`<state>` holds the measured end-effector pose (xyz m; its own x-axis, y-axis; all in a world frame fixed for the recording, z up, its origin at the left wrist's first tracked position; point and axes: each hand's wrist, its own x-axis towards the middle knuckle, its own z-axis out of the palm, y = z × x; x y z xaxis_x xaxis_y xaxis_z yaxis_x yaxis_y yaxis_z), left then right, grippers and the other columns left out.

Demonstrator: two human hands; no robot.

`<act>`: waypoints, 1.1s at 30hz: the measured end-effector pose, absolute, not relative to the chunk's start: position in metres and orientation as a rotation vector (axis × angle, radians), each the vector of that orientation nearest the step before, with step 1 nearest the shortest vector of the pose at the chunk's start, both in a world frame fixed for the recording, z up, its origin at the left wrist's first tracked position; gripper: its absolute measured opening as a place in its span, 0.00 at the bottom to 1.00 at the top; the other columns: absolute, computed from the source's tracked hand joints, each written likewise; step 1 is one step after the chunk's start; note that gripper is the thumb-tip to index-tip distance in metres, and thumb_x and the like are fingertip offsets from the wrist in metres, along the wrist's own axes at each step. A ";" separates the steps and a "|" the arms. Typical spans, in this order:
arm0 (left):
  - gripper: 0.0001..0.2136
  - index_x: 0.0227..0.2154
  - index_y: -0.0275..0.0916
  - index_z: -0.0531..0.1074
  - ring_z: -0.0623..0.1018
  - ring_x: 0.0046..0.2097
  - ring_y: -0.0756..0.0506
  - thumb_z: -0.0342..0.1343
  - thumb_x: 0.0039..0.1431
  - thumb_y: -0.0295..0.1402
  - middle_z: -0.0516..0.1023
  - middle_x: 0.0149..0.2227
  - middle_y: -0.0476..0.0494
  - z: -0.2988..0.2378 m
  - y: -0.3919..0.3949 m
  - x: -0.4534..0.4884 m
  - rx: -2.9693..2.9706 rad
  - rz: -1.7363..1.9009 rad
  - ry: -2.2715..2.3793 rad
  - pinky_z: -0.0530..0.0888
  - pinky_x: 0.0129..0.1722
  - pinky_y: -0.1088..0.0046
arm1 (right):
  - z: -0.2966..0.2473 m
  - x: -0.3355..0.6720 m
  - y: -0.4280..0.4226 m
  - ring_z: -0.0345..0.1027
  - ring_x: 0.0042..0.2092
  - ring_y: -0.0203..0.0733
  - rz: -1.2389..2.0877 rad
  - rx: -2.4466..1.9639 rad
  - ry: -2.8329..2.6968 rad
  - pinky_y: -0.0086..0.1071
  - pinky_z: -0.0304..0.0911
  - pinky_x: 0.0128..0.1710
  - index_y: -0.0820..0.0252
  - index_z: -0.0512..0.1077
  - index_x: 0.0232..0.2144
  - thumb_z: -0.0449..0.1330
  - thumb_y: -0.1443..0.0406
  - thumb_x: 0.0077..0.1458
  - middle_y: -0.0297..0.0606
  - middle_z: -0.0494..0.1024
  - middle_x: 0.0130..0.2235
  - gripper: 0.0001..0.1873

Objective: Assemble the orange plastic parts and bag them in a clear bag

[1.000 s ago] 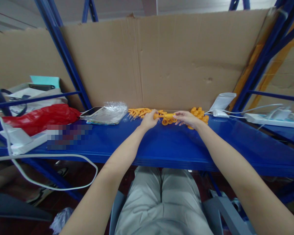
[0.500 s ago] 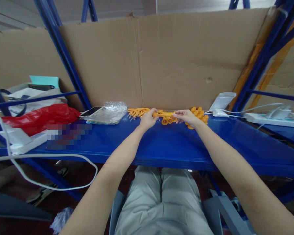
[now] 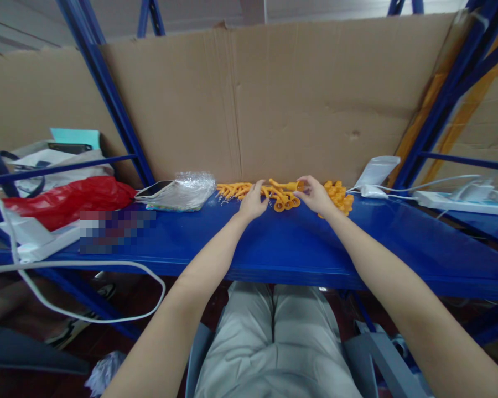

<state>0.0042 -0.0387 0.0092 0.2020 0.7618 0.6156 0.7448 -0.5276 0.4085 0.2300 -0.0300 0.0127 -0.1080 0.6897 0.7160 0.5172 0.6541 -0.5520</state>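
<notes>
Several orange plastic pieces with thin stems and round cup-like ends [image 3: 289, 204] lie in a row at the back of the blue shelf [image 3: 290, 243]. My right hand [image 3: 318, 200] has its thumb and fingers around the cup end of one orange plastic piece [image 3: 288, 186], whose stem points left above the row. My left hand [image 3: 253, 205] rests over the row, its thumb and index finger apart, close to the stems. Left of it, more orange stems [image 3: 232, 190] have small metal springs or screws at their tips. Behind my right hand is a pile of orange knobbed parts [image 3: 339, 196].
A cardboard sheet [image 3: 315, 99] stands behind the shelf. At left are a plastic-wrapped packet [image 3: 191, 193], a phone [image 3: 155, 189], a red bag [image 3: 74, 199] and a white cable [image 3: 108, 264]. A white pouch [image 3: 375, 174] and a power strip [image 3: 468, 200] lie right.
Both hands had the orange piece between them. My left hand has come off it and its fingers have parted. The piece's left end now sits higher, and my right hand is at its cup end.
</notes>
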 end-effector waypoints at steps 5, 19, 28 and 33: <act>0.21 0.54 0.34 0.67 0.76 0.51 0.42 0.55 0.55 0.25 0.73 0.54 0.35 0.006 -0.034 0.003 2.447 1.211 1.509 0.71 0.56 0.62 | 0.014 0.234 -0.038 0.67 0.51 0.51 -0.167 -1.124 -1.928 0.45 0.64 0.52 0.58 0.69 0.47 0.57 0.68 0.55 0.48 0.71 0.49 0.16; 0.13 0.43 0.34 0.74 0.76 0.47 0.44 0.55 0.54 0.22 0.78 0.45 0.39 0.005 -0.028 0.004 2.539 1.162 1.426 0.72 0.54 0.63 | 0.006 0.205 -0.046 0.62 0.55 0.53 -0.460 -1.492 -2.275 0.44 0.61 0.52 0.62 0.69 0.55 0.44 0.75 0.60 0.55 0.68 0.55 0.25; 0.12 0.41 0.35 0.76 0.78 0.47 0.43 0.56 0.53 0.23 0.79 0.44 0.38 0.003 -0.026 0.003 2.535 1.145 1.395 0.74 0.53 0.61 | -0.010 0.218 -0.027 0.61 0.61 0.48 -0.175 -1.293 -2.179 0.43 0.58 0.62 0.62 0.63 0.62 0.47 0.77 0.53 0.50 0.66 0.60 0.33; 0.13 0.42 0.33 0.76 0.78 0.47 0.42 0.57 0.53 0.23 0.79 0.45 0.37 0.002 -0.026 0.003 2.519 1.125 1.394 0.73 0.53 0.61 | -0.016 0.226 -0.019 0.57 0.65 0.52 -0.047 -1.389 -2.197 0.49 0.55 0.64 0.63 0.53 0.68 0.52 0.74 0.54 0.53 0.62 0.65 0.39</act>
